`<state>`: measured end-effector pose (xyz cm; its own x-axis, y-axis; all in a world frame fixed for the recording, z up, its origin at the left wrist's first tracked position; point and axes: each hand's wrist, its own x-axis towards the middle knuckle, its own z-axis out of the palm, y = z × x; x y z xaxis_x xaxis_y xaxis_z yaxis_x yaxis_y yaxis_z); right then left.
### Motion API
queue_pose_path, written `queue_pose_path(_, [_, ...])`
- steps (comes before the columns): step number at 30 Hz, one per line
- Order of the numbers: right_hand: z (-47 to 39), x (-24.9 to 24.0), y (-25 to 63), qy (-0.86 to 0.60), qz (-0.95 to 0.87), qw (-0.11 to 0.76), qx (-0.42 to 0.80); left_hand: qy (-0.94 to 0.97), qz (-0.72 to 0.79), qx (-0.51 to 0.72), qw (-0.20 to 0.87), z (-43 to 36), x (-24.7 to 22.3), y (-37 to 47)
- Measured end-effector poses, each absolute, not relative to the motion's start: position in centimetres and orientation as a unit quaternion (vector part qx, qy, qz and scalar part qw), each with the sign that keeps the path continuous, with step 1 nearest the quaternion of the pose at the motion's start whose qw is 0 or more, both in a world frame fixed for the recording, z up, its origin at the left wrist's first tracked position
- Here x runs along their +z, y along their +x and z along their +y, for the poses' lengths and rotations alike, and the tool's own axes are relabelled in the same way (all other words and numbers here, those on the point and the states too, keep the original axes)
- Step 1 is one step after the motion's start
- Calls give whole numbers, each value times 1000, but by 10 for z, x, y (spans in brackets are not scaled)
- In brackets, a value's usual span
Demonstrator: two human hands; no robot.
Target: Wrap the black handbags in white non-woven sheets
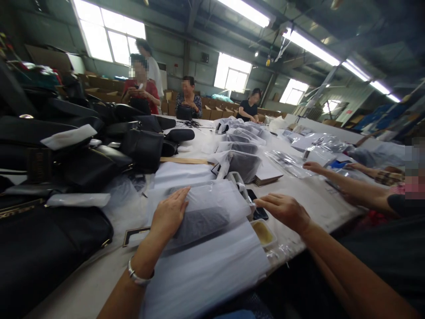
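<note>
My left hand (171, 212), with a silver bracelet (137, 272) at its wrist, lies flat on a dark bag (206, 221) wrapped in thin white paper (222, 190). Its fingers are stretched out, pressing the paper. To the right, my right hand (283, 210) is raised beside the parcel, fingertips drawn together as in a pinch; whatever is between them is too small to make out. Close to those fingertips are a white tape dispenser (236, 180) and a black phone (257, 206). Under the parcel spread more white paper sheets (206, 274).
Black handbags (76, 168) are heaped on the left. Paper-wrapped bags (244, 164) stand in a row ahead. A small tray with a yellow pad (264, 232) sits near the table edge. At right, a co-worker's arm (348, 184) reaches over plastic bags (292, 161). Several people work farther back.
</note>
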<state>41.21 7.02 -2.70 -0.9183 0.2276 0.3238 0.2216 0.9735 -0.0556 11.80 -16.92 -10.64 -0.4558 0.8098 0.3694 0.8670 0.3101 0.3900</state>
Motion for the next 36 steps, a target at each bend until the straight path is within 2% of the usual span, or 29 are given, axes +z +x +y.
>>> queue_pose_path(3, [56, -12, 367, 4, -995, 100, -5, -498, -805, -317, 64, -172, -111, 106])
queue_pose_path(9, [33, -8, 270, 119, -991, 57, -18, -467, -786, -391, 104, -174, -135, 94])
queue_pose_path(16, [21, -13, 173, 199, -979, -22, -37, -441, -773, -455, 44, -175, -145, 90])
queue_pose_path(22, [13, -12, 129, 173, -971, -129, -99, -426, -764, -483, 30, -175, -145, 90])
queue_pose_path(27, [8, -12, 114, 164, -965, -148, -138, -420, -770, -479, 29, -174, -146, 89])
queue_pose_path(36, [15, -10, 109, 79, -978, -188, -41, -427, -758, -494, -1, -175, -146, 86])
